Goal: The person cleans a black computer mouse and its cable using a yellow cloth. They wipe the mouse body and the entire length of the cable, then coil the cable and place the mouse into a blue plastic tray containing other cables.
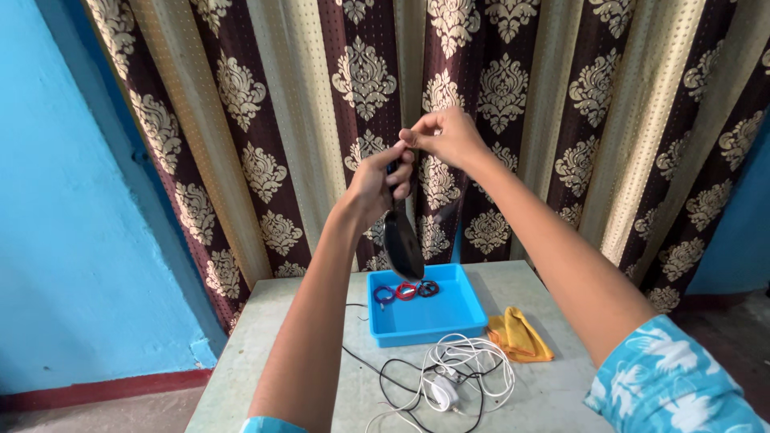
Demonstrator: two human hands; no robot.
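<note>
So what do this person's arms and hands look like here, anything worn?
Both hands, left hand and right hand, are bare, with no gloves, rings or watch visible. Forearms are uncovered. Short turquoise sleeves with a white floral print show at the frame's lower edge.

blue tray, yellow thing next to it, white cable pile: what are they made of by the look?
Blue tray: likely moulded plastic, with a smooth even colour, rounded rim and slight sheen. Yellow cloth: soft fabric, crumpled into folds, matte. White cable: probably rubbery plastic sheathing, lying in loose flexible loops, tangled with a black cable of similar look. All sit on a pale table, possibly painted or stone; hard to tell.
</note>
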